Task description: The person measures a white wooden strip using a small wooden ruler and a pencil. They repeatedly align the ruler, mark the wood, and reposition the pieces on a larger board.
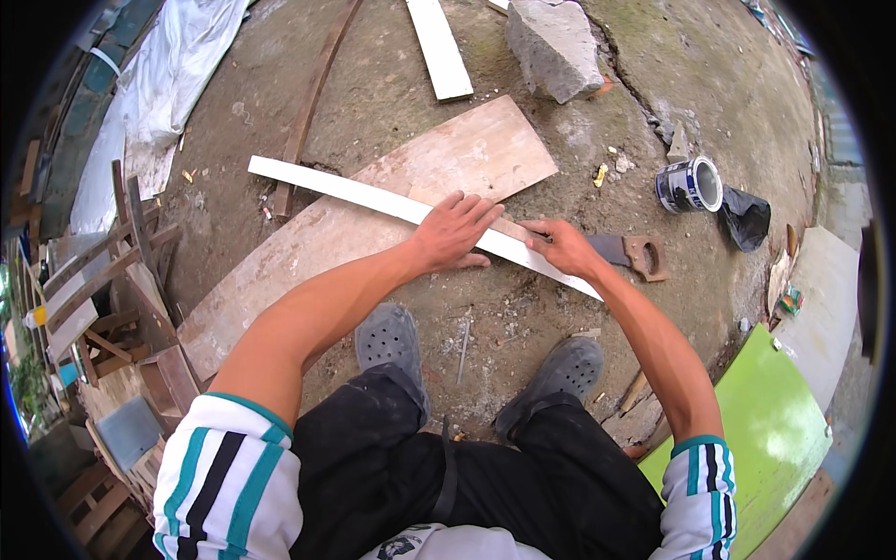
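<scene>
A round tin can with a blue and white wrapper lay on its side on the dirt ground at about two o'clock from my hands, its open mouth turned toward me; the inside looked pale, and I could not tell whether anything was in it. Just past it, toward three o'clock, a crumpled black bag lay on the ground, touching or almost touching the can. The long white wooden strip ran across in front of me from ten o'clock down to four o'clock, resting on a wide, pale plywood sheet that lay flat on the ground. My left hand was spread flat with the fingers wide, pressing down on the strip near its middle. My right hand sat just beside it toward three o'clock, closed around the dark blade of a handsaw at the strip's far edge, and the saw's brown wooden handle stuck out toward three o'clock, clear of my grip. My two grey perforated shoes stood on the ground at six o'clock below the strip. A grey stone block sat at twelve o'clock, a second white board lay beside it at eleven o'clock, and a bright green panel lay at four o'clock.
</scene>
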A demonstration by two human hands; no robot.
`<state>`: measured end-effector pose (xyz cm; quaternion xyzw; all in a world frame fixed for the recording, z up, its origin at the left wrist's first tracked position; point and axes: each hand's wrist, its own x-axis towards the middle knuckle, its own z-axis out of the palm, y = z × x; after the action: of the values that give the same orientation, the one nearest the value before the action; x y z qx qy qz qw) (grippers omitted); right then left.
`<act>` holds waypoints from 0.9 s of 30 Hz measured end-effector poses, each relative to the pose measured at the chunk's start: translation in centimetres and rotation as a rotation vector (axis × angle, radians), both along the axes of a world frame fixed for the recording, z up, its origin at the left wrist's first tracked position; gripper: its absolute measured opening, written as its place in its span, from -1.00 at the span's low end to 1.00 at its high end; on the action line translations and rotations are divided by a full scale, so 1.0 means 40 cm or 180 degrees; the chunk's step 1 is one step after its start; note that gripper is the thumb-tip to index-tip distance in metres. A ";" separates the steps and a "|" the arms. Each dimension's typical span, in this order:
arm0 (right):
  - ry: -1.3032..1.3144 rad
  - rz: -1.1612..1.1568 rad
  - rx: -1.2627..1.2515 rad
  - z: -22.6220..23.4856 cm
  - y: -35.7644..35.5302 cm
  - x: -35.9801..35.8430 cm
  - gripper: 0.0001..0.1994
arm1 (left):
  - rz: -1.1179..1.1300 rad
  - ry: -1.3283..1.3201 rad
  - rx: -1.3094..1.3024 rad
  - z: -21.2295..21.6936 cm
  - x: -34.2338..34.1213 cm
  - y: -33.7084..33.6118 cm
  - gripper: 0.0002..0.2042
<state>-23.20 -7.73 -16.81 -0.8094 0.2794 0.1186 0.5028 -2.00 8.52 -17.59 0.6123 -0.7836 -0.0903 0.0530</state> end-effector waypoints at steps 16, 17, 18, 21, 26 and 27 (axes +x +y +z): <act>-0.0502 -0.0226 -0.0974 -0.002 0.019 -0.040 -0.59 | -0.0137 0.0083 -0.0289 -0.069 0.005 -0.033 -0.23; -0.0697 -0.0299 -0.1356 0.005 0.023 -0.052 -0.60 | -0.0147 0.0076 -0.0303 -0.068 0.003 -0.036 -0.23; -0.0661 -0.0427 -0.1300 0.035 0.030 -0.052 -0.63 | -0.0132 0.0054 -0.0303 -0.069 0.007 -0.031 -0.23; -0.0528 -0.0720 -0.1087 0.112 0.045 -0.089 -0.72 | -0.0132 0.0048 -0.0285 -0.071 0.012 -0.023 -0.23; -0.0606 -0.1063 -0.1370 0.096 0.040 -0.262 -0.83 | -0.0150 0.0067 -0.0245 -0.065 0.009 -0.030 -0.23; -0.0546 -0.1191 -0.1500 0.081 0.037 -0.306 -0.83 | -0.0166 0.0072 -0.0307 -0.064 0.005 -0.033 -0.24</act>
<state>-35.45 -6.24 -13.57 -0.8453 0.3998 -0.1127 0.3362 -1.78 7.18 -20.13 0.5873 -0.8021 -0.0606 0.0890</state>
